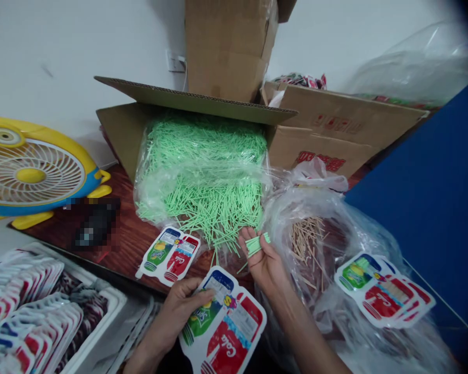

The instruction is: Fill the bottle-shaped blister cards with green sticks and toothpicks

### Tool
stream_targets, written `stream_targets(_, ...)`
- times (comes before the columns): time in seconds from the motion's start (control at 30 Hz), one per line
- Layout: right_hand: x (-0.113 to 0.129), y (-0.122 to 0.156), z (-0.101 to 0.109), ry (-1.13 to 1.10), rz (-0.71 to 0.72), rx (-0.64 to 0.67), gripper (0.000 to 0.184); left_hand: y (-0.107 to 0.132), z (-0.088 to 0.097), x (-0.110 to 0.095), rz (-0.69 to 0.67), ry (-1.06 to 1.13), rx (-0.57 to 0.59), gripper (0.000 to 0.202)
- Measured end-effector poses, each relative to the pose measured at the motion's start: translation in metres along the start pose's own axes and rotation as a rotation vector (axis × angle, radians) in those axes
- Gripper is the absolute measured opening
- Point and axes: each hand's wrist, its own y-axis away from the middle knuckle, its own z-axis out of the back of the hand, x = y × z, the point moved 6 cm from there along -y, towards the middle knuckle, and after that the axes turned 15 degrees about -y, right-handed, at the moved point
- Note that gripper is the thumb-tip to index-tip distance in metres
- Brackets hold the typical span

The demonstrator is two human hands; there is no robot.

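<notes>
My left hand [185,301] grips a bottle-shaped double pouch packet [234,332] printed Sprite and Cola, thumb on its front. In my right hand [263,259], palm up, lies a small bundle of short green sticks [257,243], with the thumb over it. Just behind that hand a heap of the same green sticks [218,202] spills from a clear plastic bag in an open cardboard box [119,137]. A second packet [170,255] of the same print lies on the table left of the heap.
Right of my hands, a plastic bag holds tan sticks [306,236], with several stacked packets [384,291] on plastic nearby. A white crate [113,311] full of packets stands at lower left. A yellow fan [31,174] and a dark blurred object [95,226] are left; boxes [226,47] stand behind.
</notes>
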Motion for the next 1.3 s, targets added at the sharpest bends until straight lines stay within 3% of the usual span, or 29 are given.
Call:
stream_targets(0.23,-0.008,0.020,-0.008,-0.208,-0.060,-0.107,0.027,0.001,-0.019,-0.007,0.006,0.025,0.024,0.024)
stream_targets(0.47,-0.004,0.030,-0.011,-0.274,-0.048,-0.145,0.032,0.005,-0.027,-0.010,-0.004,-0.043,0.052,0.024)
stream_targets(0.8,0.000,0.040,-0.009,-0.301,-0.074,-0.152,0.031,0.007,-0.041,-0.013,-0.035,-0.070,0.083,0.024)
stream_targets(1.1,0.003,0.044,-0.006,-0.259,-0.049,-0.151,0.022,0.010,-0.046,-0.011,-0.053,-0.158,0.111,0.025)
stream_targets(1.3,0.000,0.046,-0.007,-0.282,-0.074,-0.175,0.027,0.013,-0.046,-0.012,-0.067,-0.187,0.124,0.029)
